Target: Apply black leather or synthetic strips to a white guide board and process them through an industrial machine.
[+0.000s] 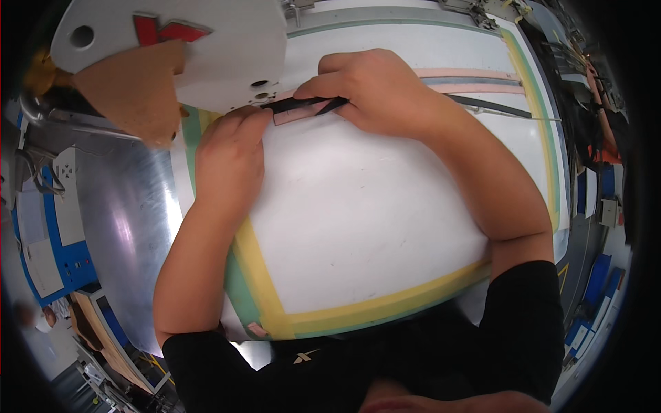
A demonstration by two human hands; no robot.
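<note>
A narrow black strip [284, 105] runs between my hands, over a pale pink strip [296, 115], on a white work surface below a white machine head, probably a sewing machine. My left hand [231, 148] is closed, its fingertips pressed at the strip's left end. My right hand [377, 89] is closed too, with thumb and curled fingers on the strip farther right; its fingers hide part of it. Beyond my right wrist a black strip [492, 107] lies across the surface; whether it is the same piece I cannot tell.
The white machine head [234, 48] overhangs the upper left, a brown paper piece [134, 89] on it. A bent metal bar [89, 126] reaches in beside it. Yellow tape [385, 297] borders the work surface [372, 220]. Pink strips [475, 88] lie at the far right.
</note>
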